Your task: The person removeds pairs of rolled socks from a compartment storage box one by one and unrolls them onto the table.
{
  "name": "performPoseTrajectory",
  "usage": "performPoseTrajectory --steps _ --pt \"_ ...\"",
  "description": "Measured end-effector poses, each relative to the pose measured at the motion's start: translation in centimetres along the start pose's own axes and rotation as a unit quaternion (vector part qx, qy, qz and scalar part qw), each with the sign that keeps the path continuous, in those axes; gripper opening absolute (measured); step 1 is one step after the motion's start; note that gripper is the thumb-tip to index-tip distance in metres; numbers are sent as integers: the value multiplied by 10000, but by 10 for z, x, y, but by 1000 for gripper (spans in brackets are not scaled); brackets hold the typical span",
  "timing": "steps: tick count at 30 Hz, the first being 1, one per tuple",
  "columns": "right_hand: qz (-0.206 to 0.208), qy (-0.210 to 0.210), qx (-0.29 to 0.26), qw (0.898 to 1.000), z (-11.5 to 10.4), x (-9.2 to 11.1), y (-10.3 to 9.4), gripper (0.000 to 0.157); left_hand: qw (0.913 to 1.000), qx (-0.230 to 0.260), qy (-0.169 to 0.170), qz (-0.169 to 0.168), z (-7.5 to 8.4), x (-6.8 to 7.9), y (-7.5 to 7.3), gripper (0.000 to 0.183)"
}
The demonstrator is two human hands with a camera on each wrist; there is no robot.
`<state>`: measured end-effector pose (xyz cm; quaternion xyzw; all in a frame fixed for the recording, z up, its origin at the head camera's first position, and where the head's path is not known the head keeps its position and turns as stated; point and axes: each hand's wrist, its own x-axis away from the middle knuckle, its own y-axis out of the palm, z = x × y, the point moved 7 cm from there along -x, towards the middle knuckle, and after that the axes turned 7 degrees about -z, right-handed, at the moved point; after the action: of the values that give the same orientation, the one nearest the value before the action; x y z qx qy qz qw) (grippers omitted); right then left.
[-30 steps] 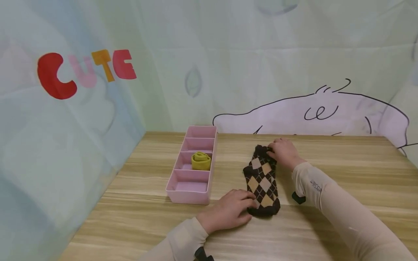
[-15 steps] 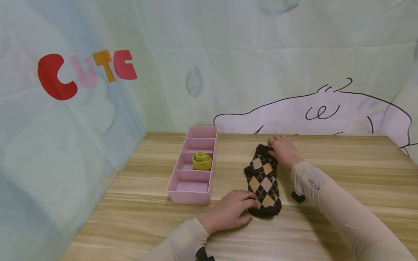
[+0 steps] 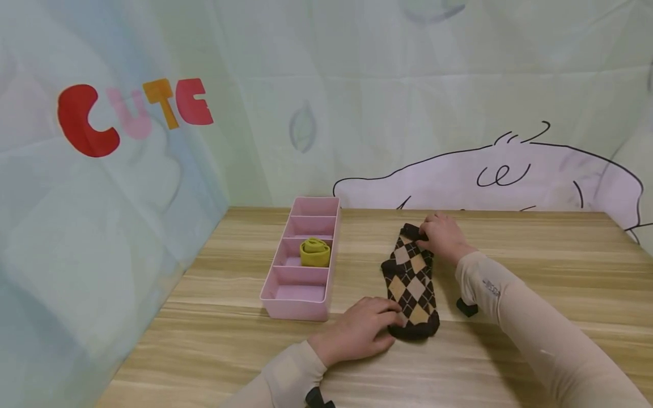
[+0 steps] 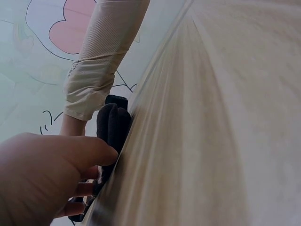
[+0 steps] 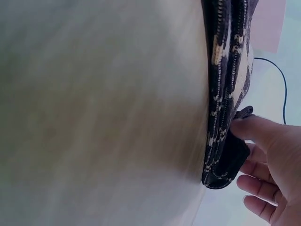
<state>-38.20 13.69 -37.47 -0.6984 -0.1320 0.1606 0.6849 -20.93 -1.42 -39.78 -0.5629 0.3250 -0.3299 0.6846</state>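
A pair of argyle socks point(image 3: 414, 289), black with tan and pinkish diamonds, lies flat and stacked on the wooden table, black toes toward me. Two layers show at their edge in the right wrist view. My left hand point(image 3: 354, 331) rests at the toe end, fingertips on the fabric and thumb point(image 4: 101, 153) against the black toes. At the far end, my right hand point(image 3: 445, 238) pinches the black cuff point(image 5: 233, 155) between thumb and fingers. In the head view, that hand covers the cuff's right side.
Left of the socks stands a pink divided box point(image 3: 296, 309) with a row of several compartments. A rolled mustard-yellow fabric bundle point(image 3: 315, 253) sits in the second compartment from the front. A printed cloth backdrop point(image 3: 285, 113) rises behind the table point(image 3: 204, 340).
The cuff's ruffled top edge has become smoother and straighter under my right hand, which has shifted only slightly. My left hand stays at the toes.
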Motion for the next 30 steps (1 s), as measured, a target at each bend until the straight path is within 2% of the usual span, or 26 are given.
performPoseTrajectory --steps 5,16,24,30 --pt "-64 3 62 10000 1 -4 1 27 10000 -19 -33 -1 -1 0 1 26" --pt "156 -184 463 9986 1 -8 -4 16 10000 -83 -5 33 -3 1 0 27" --pt "275 -184 412 9986 3 -9 -11 15 10000 -89 -3 -22 -3 0 3 28" --pt "206 -123 361 9991 9 -12 -11 17 9999 -106 -25 -54 -1 0 2 27"
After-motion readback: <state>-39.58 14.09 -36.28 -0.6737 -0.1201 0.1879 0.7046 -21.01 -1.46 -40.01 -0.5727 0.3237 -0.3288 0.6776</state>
